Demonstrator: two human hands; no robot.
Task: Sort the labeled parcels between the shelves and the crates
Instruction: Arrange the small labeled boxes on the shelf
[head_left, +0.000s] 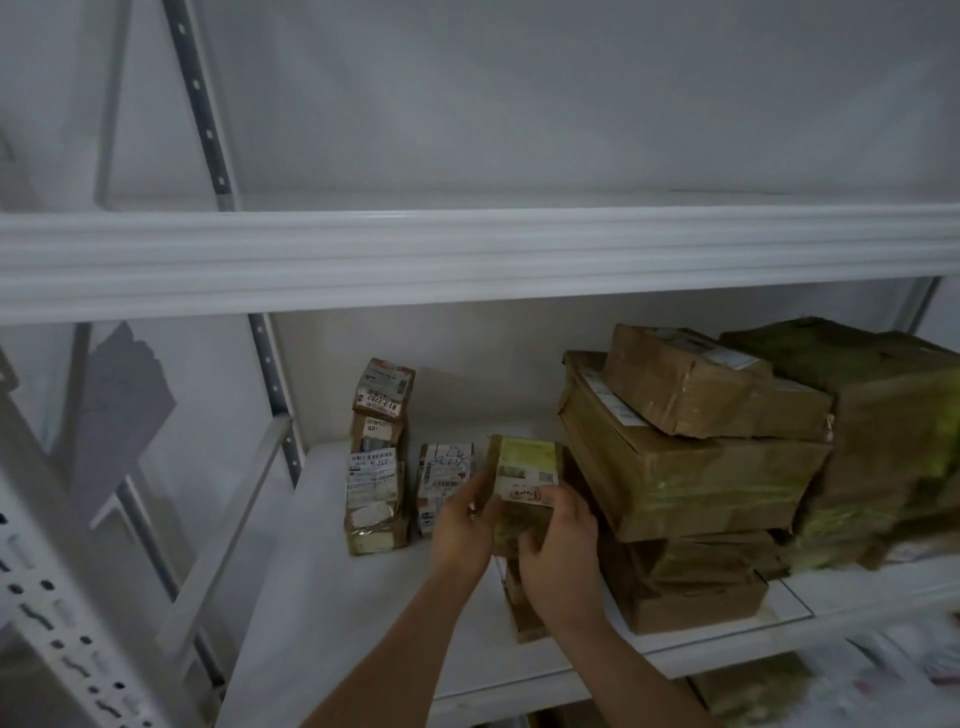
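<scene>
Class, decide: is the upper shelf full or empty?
Empty, as far as visible: the upper shelf shows only bare white board, while parcels crowd the lower shelf.

A white metal shelving unit is seen against a plain white wall. Perforated grey uprights are fixed at its left. The scene is dimly and evenly lit.

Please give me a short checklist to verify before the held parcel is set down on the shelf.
1. Both hands grip the small parcel: left hand, right hand: ok.
2. Its label faces the camera: ok.
3. Label text readable: cannot tell, blurred.
4. Bare shelf in front: ok.
5. Big carton stack on the right leans: not ok.
6. Small stack at left stands upright: ok.
</scene>
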